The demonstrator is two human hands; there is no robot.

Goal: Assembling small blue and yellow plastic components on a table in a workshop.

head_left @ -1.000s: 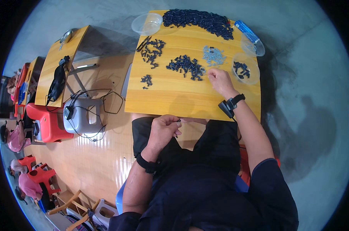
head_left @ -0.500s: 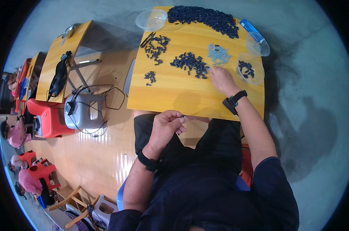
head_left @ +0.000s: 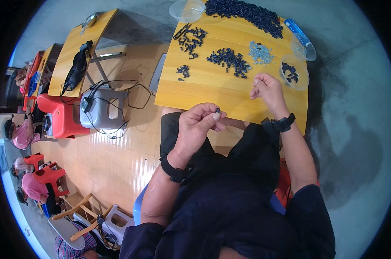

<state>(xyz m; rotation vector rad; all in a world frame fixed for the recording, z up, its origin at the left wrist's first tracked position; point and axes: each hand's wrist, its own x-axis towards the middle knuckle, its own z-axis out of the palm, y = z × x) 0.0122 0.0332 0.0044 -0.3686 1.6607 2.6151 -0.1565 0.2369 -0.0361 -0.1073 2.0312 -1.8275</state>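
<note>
My left hand [head_left: 198, 125] is raised over my lap at the near edge of the yellow wooden table [head_left: 212, 88], its fingertips pinched on a small dark part [head_left: 217, 111]. My right hand [head_left: 268, 90] rests on the table to the right, fingers curled; whether it holds anything is hidden. Ahead of it lie a heap of small silvery pieces [head_left: 260, 52] and a pile of dark parts [head_left: 228, 60]. A clear bowl [head_left: 295, 75] with a few dark parts sits just right of my right hand.
A large heap of dark parts [head_left: 243, 12] lines the table's far edge, with smaller clusters [head_left: 190, 36] to the left, an empty clear bowl [head_left: 187, 9] and a blue packet [head_left: 297, 35]. Left stand a grey stool [head_left: 102, 108] with cables, a red chair [head_left: 59, 116], another table [head_left: 77, 54] and seated people.
My left hand has risen from my lap toward the table edge with the small part pinched. My right hand has drawn back from the silvery pieces and curled.
</note>
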